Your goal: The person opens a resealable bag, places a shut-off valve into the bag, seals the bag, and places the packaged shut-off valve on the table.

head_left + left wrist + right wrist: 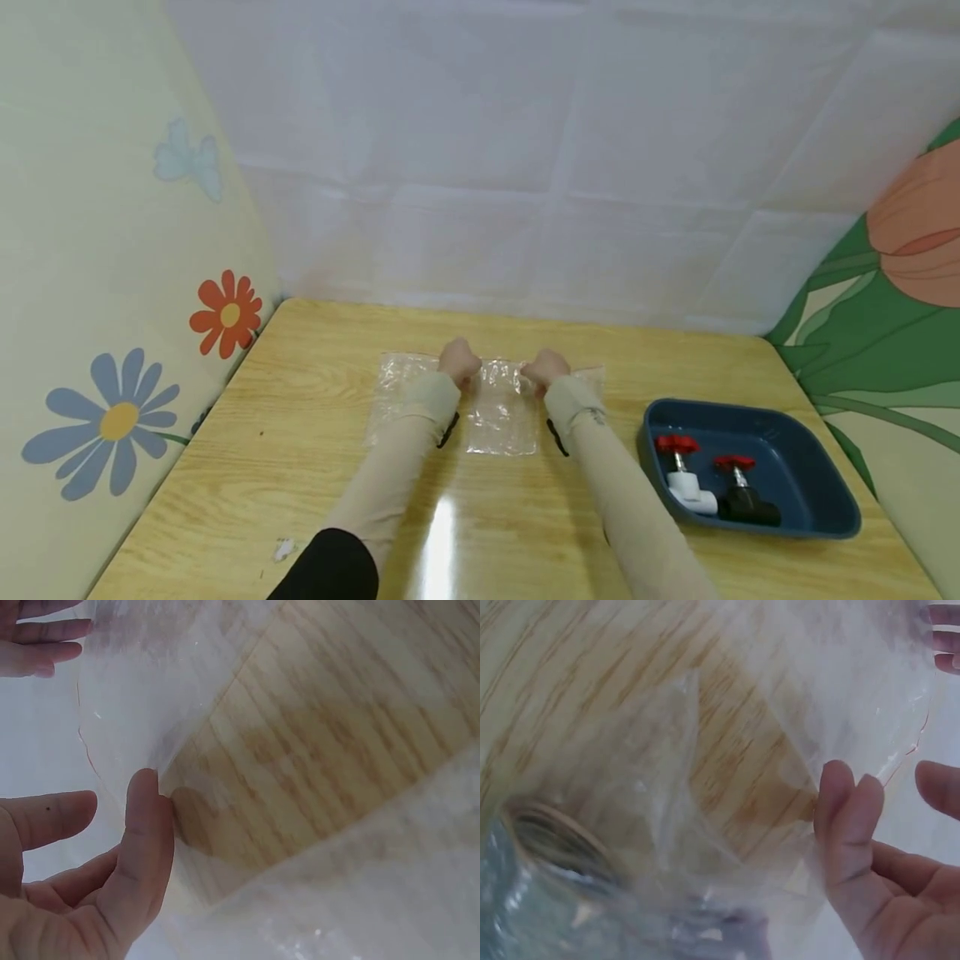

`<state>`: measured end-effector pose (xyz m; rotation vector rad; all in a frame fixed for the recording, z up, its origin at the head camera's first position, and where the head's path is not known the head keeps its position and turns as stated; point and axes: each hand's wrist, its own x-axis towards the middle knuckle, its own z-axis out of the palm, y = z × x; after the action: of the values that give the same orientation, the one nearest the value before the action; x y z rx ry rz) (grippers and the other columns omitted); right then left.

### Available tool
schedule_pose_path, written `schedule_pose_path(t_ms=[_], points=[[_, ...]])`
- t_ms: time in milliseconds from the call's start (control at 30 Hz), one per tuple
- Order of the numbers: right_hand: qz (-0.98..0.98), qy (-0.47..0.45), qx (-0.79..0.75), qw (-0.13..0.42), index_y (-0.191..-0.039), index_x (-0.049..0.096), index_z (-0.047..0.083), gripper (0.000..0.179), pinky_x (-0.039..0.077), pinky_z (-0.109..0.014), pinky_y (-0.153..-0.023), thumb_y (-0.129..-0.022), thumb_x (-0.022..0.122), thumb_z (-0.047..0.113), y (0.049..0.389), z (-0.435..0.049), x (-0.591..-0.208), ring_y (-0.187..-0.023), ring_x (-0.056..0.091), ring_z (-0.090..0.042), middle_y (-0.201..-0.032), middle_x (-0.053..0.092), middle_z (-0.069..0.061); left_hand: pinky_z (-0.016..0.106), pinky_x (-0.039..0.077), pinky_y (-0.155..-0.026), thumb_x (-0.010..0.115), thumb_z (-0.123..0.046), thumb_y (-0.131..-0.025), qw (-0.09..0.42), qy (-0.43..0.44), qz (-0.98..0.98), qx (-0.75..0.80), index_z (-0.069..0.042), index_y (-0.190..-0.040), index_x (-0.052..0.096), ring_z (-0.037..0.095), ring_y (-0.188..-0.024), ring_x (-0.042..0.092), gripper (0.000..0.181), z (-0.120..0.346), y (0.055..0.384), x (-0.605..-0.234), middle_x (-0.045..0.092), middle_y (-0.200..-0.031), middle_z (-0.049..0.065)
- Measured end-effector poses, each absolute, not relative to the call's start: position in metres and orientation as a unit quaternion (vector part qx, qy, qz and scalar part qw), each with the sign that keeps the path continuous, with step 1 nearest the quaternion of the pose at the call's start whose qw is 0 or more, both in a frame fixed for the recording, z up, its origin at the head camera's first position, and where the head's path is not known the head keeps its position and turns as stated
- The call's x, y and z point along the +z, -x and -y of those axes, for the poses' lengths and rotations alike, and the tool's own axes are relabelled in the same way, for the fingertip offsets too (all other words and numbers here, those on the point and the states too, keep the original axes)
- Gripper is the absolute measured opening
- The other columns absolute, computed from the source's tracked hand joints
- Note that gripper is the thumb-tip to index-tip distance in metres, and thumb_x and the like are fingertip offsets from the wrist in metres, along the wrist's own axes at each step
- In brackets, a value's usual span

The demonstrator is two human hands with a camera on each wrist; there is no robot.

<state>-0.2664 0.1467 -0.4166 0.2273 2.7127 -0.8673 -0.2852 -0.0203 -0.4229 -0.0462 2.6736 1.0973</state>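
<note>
Clear, wrinkled plastic film [501, 417] lies across the wooden table [300, 400] in front of the person. At its far edge is the left hand [459, 362], with the right hand [547, 368] a short way to its right. In the left wrist view, the left hand's bent fingertips touch the film [150, 690], the thumb standing apart from them. The right wrist view has the right fingertips against a fold of the film [855, 682], that thumb also apart. A thin red line runs along the film's edge.
On the right, a dark blue tray [817, 475] holds a white valve [686, 487] and a black valve [746, 500], both with red handles. White sheeting [450, 167] hangs behind the table. A small whitish patch [283, 548] marks the tabletop at front left.
</note>
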Motion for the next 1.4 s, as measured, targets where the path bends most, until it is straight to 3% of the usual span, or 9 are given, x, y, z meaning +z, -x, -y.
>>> schedule_pose_path(t_ms=[233, 400, 567, 733, 867, 933, 1033, 1167, 1400], points=[[-0.932, -0.104, -0.321, 0.13, -0.072, 0.055, -0.004, 0.009, 0.042, -0.023, -0.038, -0.077, 0.051, 0.003, 0.27, -0.149, -0.422, -0.04, 0.05, -0.015, -0.066, 0.059, -0.017, 0.028, 0.045, -0.043, 0.052, 0.005, -0.071, 0.115, 0.009, -0.924, 0.365, -0.001, -0.055, 0.052, 0.022, -0.046, 0.052, 0.018, 0.02, 0.284, -0.425, 0.055, -0.058, 0.013], [-0.912, -0.121, -0.376, 0.11, -0.073, 0.051, -0.003, 0.004, 0.042, -0.023, -0.038, -0.075, 0.049, 0.0, 0.27, -0.151, -0.424, -0.039, 0.049, -0.014, -0.073, 0.058, -0.019, 0.026, 0.041, -0.037, 0.048, 0.008, -0.066, 0.101, -0.004, -0.918, 0.384, -0.004, -0.046, 0.046, 0.02, -0.041, 0.049, 0.024, 0.02, 0.284, -0.426, 0.052, -0.049, 0.01], [-0.891, -0.142, -0.417, 0.109, -0.074, 0.051, -0.003, 0.003, 0.042, -0.023, -0.038, -0.073, 0.05, -0.001, 0.267, -0.152, -0.422, -0.038, 0.049, -0.012, -0.065, 0.056, -0.013, 0.024, 0.039, -0.035, 0.046, 0.01, -0.064, 0.096, 0.001, -0.906, 0.413, -0.008, -0.045, 0.042, 0.017, -0.038, 0.045, 0.027, 0.021, 0.284, -0.429, 0.046, -0.044, 0.005], [-0.885, -0.136, -0.433, 0.104, -0.071, 0.055, -0.003, 0.01, 0.043, -0.023, -0.041, -0.077, 0.048, 0.0, 0.263, -0.15, -0.419, -0.042, 0.05, -0.013, -0.057, 0.054, -0.008, 0.026, 0.044, -0.039, 0.048, 0.009, -0.069, 0.089, 0.019, -0.879, 0.468, 0.002, -0.06, 0.057, 0.016, -0.041, 0.048, 0.014, 0.024, 0.281, -0.428, 0.052, -0.05, 0.007], [-0.888, -0.121, -0.436, 0.085, -0.081, 0.061, -0.009, 0.015, 0.047, -0.023, -0.046, -0.079, 0.049, 0.0, 0.257, -0.148, -0.415, -0.047, 0.052, -0.013, -0.068, 0.059, -0.012, 0.028, 0.051, -0.047, 0.048, 0.008, -0.077, 0.095, 0.032, -0.83, 0.549, 0.011, -0.085, 0.061, 0.017, -0.045, 0.054, 0.016, 0.028, 0.278, -0.427, 0.058, -0.058, 0.011], [-0.883, -0.12, -0.447, 0.079, -0.088, 0.061, -0.01, 0.018, 0.049, -0.025, -0.05, -0.079, 0.048, 0.0, 0.253, -0.147, -0.413, -0.05, 0.053, -0.014, -0.077, 0.06, -0.015, 0.029, 0.052, -0.048, 0.047, 0.007, -0.08, 0.098, 0.03, -0.814, 0.572, 0.014, -0.089, 0.06, 0.016, -0.045, 0.054, 0.017, 0.03, 0.276, -0.427, 0.058, -0.059, 0.012], [-0.874, -0.12, -0.465, 0.071, -0.093, 0.059, -0.01, 0.02, 0.051, -0.028, -0.055, -0.079, 0.047, -0.002, 0.248, -0.147, -0.411, -0.055, 0.055, -0.017, -0.084, 0.059, -0.018, 0.028, 0.052, -0.049, 0.047, 0.007, -0.083, 0.1, 0.026, -0.794, 0.599, 0.015, -0.091, 0.059, 0.014, -0.044, 0.054, 0.017, 0.03, 0.272, -0.424, 0.056, -0.057, 0.01], [-0.871, -0.108, -0.475, 0.065, -0.095, 0.059, -0.009, 0.021, 0.052, -0.032, -0.058, -0.08, 0.047, -0.001, 0.243, -0.149, -0.408, -0.059, 0.059, -0.021, -0.078, 0.06, -0.015, 0.027, 0.053, -0.05, 0.048, 0.005, -0.085, 0.104, 0.022, -0.779, 0.619, 0.015, -0.088, 0.059, 0.013, -0.045, 0.054, 0.016, 0.031, 0.267, -0.42, 0.054, -0.057, 0.008], [-0.875, -0.077, -0.475, 0.05, -0.093, 0.06, -0.008, 0.021, 0.051, -0.032, -0.053, -0.085, 0.051, 0.008, 0.23, -0.15, -0.399, -0.06, 0.062, -0.025, -0.077, 0.063, -0.019, 0.032, 0.054, -0.058, 0.048, 0.005, -0.086, 0.107, 0.021, -0.733, 0.671, 0.018, -0.092, 0.058, 0.014, -0.051, 0.055, 0.017, 0.034, 0.256, -0.419, 0.058, -0.069, 0.018]])
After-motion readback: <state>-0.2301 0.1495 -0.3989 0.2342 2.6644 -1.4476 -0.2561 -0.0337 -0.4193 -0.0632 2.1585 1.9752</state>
